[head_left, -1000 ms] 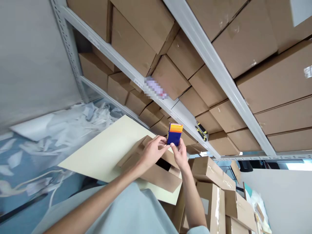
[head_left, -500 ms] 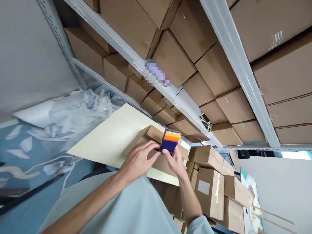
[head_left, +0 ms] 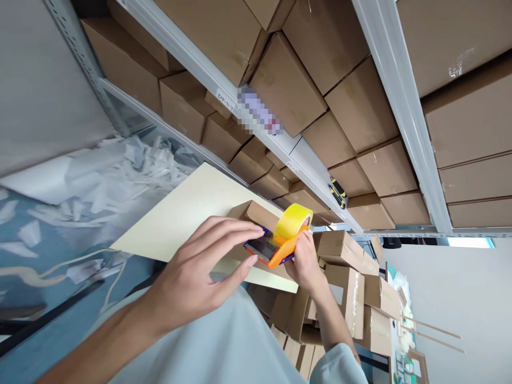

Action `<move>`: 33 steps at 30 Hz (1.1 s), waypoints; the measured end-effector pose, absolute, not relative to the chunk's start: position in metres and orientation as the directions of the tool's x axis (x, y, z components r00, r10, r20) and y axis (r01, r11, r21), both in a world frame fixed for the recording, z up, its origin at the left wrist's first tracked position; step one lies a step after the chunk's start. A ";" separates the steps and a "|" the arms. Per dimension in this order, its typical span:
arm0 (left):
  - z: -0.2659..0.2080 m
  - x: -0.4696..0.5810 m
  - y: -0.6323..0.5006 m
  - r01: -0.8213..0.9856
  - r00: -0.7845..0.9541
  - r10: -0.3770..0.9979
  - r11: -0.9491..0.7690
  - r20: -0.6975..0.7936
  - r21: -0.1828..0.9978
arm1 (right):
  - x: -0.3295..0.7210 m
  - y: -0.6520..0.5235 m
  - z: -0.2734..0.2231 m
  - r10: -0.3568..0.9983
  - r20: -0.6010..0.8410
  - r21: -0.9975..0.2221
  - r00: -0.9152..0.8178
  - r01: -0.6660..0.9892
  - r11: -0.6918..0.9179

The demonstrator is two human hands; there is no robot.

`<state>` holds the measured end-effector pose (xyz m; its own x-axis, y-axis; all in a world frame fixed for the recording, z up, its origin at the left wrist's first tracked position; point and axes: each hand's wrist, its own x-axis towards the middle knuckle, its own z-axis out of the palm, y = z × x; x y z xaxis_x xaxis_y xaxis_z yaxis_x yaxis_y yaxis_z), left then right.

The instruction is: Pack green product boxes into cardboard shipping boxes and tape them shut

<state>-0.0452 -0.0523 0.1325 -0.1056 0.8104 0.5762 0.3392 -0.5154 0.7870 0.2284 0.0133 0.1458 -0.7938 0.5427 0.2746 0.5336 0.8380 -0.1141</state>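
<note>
My right hand (head_left: 306,261) is wrapped round an orange and purple tape dispenser (head_left: 283,252), which carries a roll of yellow tape (head_left: 291,223). The dispenser is tilted, its dark front end pointing left. At that end my left hand (head_left: 204,266) has its fingers stretched out and its thumb apart. Its fingertips are at the purple edge; whether they press on it I cannot tell. Behind and below both hands, a brown cardboard box (head_left: 261,214) lies on a pale yellow board (head_left: 172,216), partly hidden by the hands and dispenser.
Metal shelving (head_left: 384,69) packed with cardboard boxes (head_left: 288,85) rises in front. A black and yellow cutter (head_left: 338,194) lies on a shelf edge. More boxes (head_left: 348,293) are stacked at the right. Crumpled white paper (head_left: 132,165) covers the floor at the left.
The dispenser has been turned, so the yellow roll now shows. My left hand has opened from a pinch at its edge and drawn back towards me. The view has shifted slightly.
</note>
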 end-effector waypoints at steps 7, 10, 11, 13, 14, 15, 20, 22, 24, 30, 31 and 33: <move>0.142 -0.055 -0.059 0.356 -0.097 0.742 -0.596 0.663 0.719 | 0.228 0.006 0.163 0.523 0.258 0.036 -0.812 0.549 0.835; 0.142 -0.059 -0.060 0.364 -0.074 0.730 -0.614 0.679 0.700 | 0.223 0.002 0.167 0.514 0.258 0.037 -0.818 0.540 0.841; 0.142 -0.060 -0.060 0.368 -0.068 0.724 -0.622 0.687 0.692 | 0.221 0.000 0.168 0.511 0.265 0.030 -0.818 0.537 0.843; 0.141 -0.064 -0.060 0.370 -0.054 0.720 -0.630 0.692 0.683 | 0.217 -0.002 0.168 0.513 0.269 0.017 -0.815 0.537 0.844; 0.141 -0.065 -0.059 0.367 -0.044 0.722 -0.631 0.690 0.684 | 0.215 -0.004 0.169 0.516 0.265 0.014 -0.814 0.538 0.843; 0.141 -0.067 -0.059 0.363 -0.033 0.728 -0.629 0.684 0.687 | 0.214 -0.005 0.169 0.521 0.257 0.011 -0.814 0.541 0.841; 0.142 -0.071 -0.057 0.356 0.002 0.723 -0.646 0.691 0.676 | 0.213 -0.012 0.168 0.554 0.202 -0.025 -0.808 0.561 0.827; 0.142 -0.071 -0.057 0.352 0.002 0.724 -0.646 0.690 0.677 | 0.215 -0.014 0.166 0.576 0.176 -0.043 -0.799 0.578 0.815; 0.143 -0.071 -0.057 0.349 -0.007 0.727 -0.642 0.686 0.683 | 0.217 -0.015 0.166 0.598 0.147 -0.060 -0.788 0.596 0.801; 0.141 -0.068 -0.061 0.359 -0.008 0.725 -0.641 0.689 0.678 | 0.219 -0.018 0.166 0.601 0.128 -0.067 -0.789 0.598 0.799; 0.140 -0.067 -0.062 0.363 -0.006 0.724 -0.641 0.690 0.676 | 0.218 -0.018 0.167 0.604 0.121 -0.069 -0.788 0.600 0.797; 0.138 -0.067 -0.064 0.368 -0.004 0.722 -0.642 0.692 0.672 | 0.217 -0.018 0.168 0.606 0.109 -0.081 -0.788 0.601 0.795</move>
